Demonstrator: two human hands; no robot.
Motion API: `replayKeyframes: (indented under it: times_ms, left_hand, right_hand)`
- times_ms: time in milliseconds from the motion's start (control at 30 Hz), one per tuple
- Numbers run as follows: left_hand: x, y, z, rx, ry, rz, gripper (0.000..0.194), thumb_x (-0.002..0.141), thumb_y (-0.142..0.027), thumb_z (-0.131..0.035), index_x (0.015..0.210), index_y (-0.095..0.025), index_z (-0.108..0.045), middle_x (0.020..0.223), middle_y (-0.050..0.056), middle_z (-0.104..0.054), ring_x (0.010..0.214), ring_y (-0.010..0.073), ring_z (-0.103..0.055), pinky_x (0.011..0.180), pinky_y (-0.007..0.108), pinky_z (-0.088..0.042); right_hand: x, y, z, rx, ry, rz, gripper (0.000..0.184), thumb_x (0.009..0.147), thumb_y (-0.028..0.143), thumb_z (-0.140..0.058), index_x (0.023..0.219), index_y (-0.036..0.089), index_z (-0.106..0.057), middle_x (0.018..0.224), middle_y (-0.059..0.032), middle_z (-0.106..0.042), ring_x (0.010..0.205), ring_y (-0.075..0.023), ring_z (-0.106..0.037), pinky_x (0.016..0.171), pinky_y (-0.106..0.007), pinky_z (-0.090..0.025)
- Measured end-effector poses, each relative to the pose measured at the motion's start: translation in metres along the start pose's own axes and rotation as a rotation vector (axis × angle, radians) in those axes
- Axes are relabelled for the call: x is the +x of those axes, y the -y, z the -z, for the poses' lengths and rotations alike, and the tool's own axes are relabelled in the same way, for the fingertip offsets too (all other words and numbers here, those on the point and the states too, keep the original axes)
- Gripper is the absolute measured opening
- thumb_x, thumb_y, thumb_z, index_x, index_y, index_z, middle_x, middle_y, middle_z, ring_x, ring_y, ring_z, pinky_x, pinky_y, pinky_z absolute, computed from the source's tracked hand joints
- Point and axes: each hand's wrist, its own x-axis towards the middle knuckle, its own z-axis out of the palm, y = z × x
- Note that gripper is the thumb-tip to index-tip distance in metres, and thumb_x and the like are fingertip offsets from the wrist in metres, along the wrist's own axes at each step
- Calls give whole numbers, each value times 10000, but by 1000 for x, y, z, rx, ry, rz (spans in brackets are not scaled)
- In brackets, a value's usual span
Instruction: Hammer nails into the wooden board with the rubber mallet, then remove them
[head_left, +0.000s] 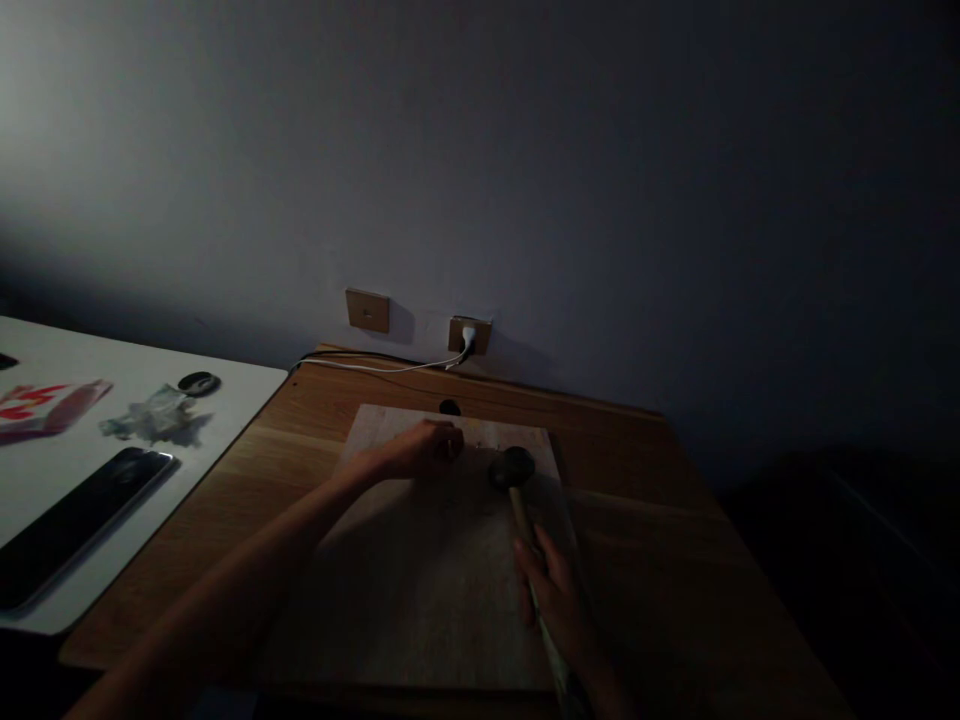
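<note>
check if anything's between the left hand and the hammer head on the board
Nothing visible stands between the left hand and the hammer head; only the wooden board shows in the gap between them.

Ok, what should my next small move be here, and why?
I'd probably lift the hammer slightly with your right hand first: its head sits right beside your left hand, which seems to pinch something too small to make out on the wooden board.
</note>
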Motion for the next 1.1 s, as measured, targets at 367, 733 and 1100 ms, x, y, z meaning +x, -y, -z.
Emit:
replayKeyframes:
  times_ms: [367,733,1100]
  left_hand:
    - [18,24,-25,35,-231,77,187,881,-175,-580,987,-206,-731,979,21,-762,929,168,-694,852,260,-505]
    - [13,25,-28,200,-233,34,216,871,-89,-586,976,-192,-744,964,39,-746,982,187,-643,923,313,-472]
    - [14,22,-34,177,-308,15,139,905,-165,-622,964,-171,-748,984,74,-702,993,195,-620,914,317,-497]
  right_hand:
    - [-4,3,2,-4,-8,10,727,730,767,-649,1184,202,-592,556,84,-483,409,-106,-432,363,-213,-351]
    - [-4,6,0,-11,12,33,655,761,729,-628,1123,184,-582,565,89,-472,406,-86,-400,357,-197,-332]
    - [-4,8,0,-39,60,73,589,818,709,-589,1083,182,-585,531,102,-438,378,-74,-379,349,-183,-312]
